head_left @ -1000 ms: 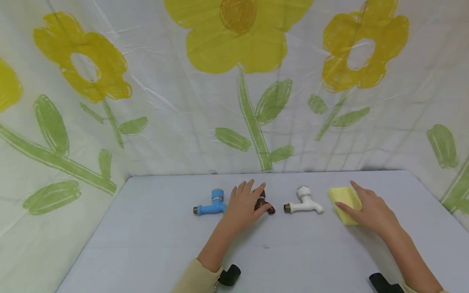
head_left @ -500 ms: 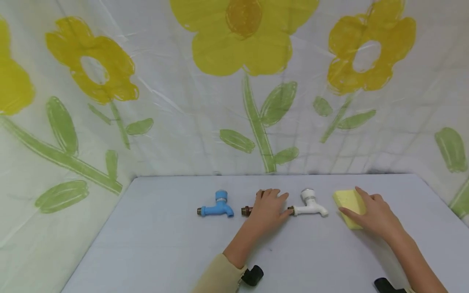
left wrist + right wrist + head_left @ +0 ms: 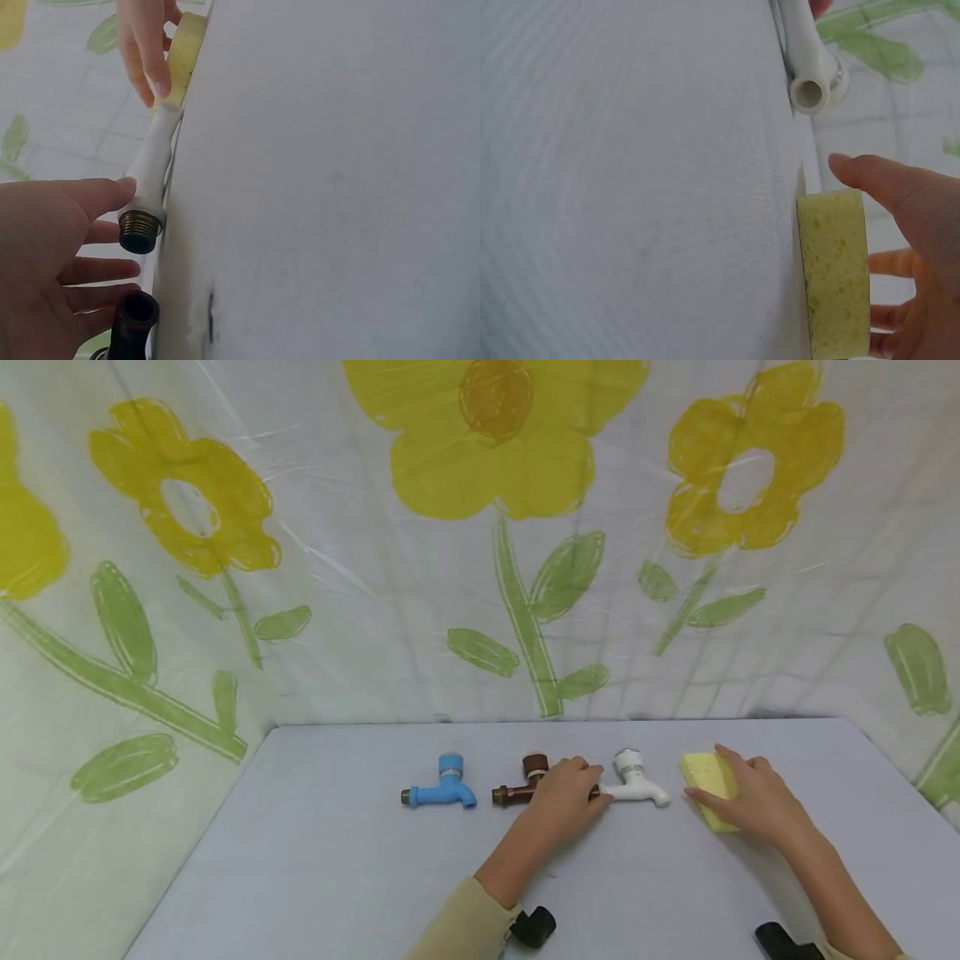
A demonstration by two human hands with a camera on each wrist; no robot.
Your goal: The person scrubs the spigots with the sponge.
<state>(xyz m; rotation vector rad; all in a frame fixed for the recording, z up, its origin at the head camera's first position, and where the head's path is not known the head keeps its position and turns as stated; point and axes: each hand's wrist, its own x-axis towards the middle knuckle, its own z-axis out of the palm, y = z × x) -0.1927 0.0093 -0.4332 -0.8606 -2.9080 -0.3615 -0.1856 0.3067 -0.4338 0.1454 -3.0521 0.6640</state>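
My left hand (image 3: 561, 802) is at the threaded brass end of a white plastic tap (image 3: 636, 787), its fingers spread. In the left wrist view the thumb lies by the tap's thread (image 3: 140, 225), and whether it touches cannot be told. A dark brown tap (image 3: 517, 793) lies just left of that hand, partly hidden behind it. On the right, my right hand (image 3: 761, 802) reaches around a yellow sponge (image 3: 703, 777), thumb on the near side and fingers on the far side. The right wrist view shows the thumb apart from the sponge (image 3: 834, 277), fingers loosely extended behind it.
A blue tap (image 3: 442, 789) lies left of the brown one, in the same row. All rest on a white table (image 3: 322, 860). A white sheet with painted yellow flowers (image 3: 360, 610) hangs along the table's back edge.
My left hand has moved right, from over the brown tap to the white tap's threaded end, uncovering the blue tap and much of the brown one. The right hand stays at the sponge.
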